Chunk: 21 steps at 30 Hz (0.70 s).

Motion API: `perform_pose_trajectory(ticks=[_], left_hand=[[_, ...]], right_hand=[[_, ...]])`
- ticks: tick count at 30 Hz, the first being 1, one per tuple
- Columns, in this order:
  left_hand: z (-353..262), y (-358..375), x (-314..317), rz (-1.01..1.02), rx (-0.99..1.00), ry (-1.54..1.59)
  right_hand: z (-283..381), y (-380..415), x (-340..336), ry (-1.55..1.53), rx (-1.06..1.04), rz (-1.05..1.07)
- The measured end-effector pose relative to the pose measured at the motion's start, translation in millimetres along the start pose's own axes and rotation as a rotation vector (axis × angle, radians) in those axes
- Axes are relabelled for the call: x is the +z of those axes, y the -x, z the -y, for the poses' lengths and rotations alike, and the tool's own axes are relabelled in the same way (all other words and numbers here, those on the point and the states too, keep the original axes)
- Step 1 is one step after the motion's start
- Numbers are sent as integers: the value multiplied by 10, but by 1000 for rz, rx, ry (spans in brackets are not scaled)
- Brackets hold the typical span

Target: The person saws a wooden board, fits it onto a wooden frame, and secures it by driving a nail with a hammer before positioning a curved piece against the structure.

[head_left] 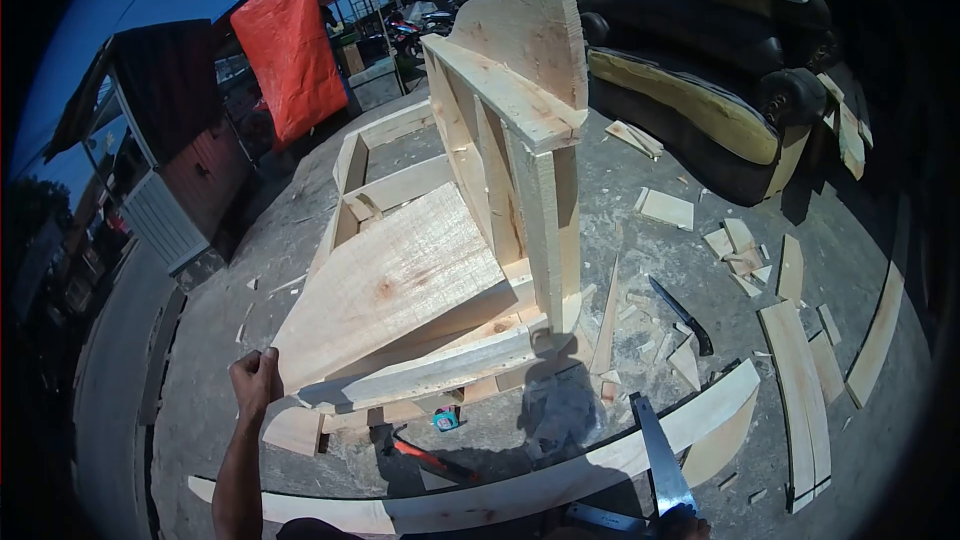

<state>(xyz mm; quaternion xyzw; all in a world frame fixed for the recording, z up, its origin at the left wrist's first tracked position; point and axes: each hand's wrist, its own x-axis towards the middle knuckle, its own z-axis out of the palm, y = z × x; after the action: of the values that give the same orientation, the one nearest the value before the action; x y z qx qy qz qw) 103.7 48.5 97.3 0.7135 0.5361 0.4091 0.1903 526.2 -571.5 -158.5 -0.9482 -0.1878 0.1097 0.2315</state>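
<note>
My left hand (256, 378) is closed on the narrow left end of a wide, tapered wooden board (400, 285). The board lies slanted across the lower part of a wooden frame (490, 170) with a tall upright section. At the bottom right, my right hand (682, 524) is mostly in shadow, wrapped round the handle end of a hand saw (660, 455). The saw blade points up and away, crossing a long curved wooden strip (480, 502). Below the frame lie a teal tape measure (446, 419) and a tool with a red handle (420, 454).
Wood offcuts (665, 208), long planks (797, 400) and a dark-handled knife (683, 317) lie on the concrete to the right. An old sofa (690, 70) stands behind them. A red tarp (290, 55) hangs by a small kiosk (175, 140) at the back left.
</note>
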Motion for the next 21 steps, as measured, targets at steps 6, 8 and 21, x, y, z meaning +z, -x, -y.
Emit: perform_pose_trajectory(ticks=[6, 8, 21], left_hand=[[208, 13, 576, 14, 41, -35], [-2, 0, 435, 19, 66, -39], [-790, 71, -581, -444, 41, 575]], right_hand=[[-204, 395, -170, 61, 100, -70], [-136, 466, -154, 51, 90, -80], [1616, -543, 618, -272, -628, 79]])
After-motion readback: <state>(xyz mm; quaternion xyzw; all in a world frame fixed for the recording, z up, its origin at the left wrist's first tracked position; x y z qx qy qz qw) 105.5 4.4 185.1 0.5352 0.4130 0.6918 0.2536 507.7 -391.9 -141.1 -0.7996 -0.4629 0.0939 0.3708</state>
